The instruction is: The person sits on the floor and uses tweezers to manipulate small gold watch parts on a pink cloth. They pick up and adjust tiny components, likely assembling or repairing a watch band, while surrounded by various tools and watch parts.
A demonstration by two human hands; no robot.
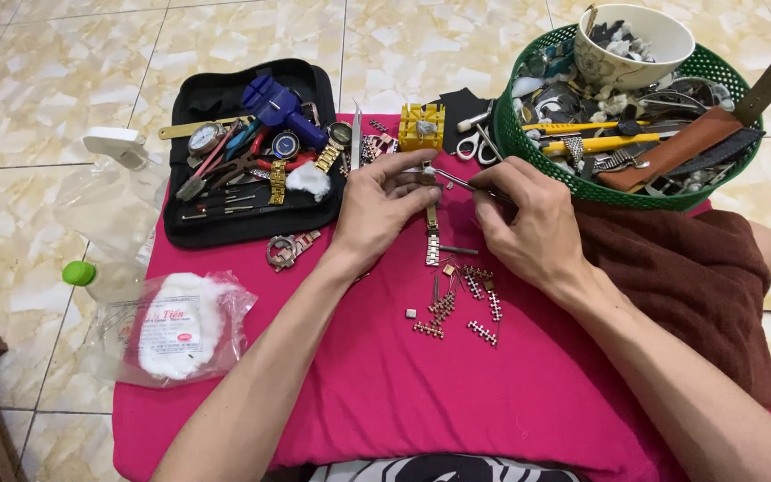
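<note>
My left hand [381,201] pinches the top of a metal watch bracelet [433,234] that lies on the pink cushion [403,384]. My right hand [528,223] grips thin metal tweezers [453,179], whose tip meets the bracelet by my left fingertips. Several loose bracelet links and pins [457,303] lie scattered just below both hands. A small dark pin [459,251] rests beside the bracelet.
An open black tool case [252,147] with watches, pliers and a blue tool lies at the left. A yellow holder block [422,125] and scissors [475,147] sit behind the hands. A green basket [635,107] of straps, tools and a bowl stands at the right. A cotton bag [180,326] lies left.
</note>
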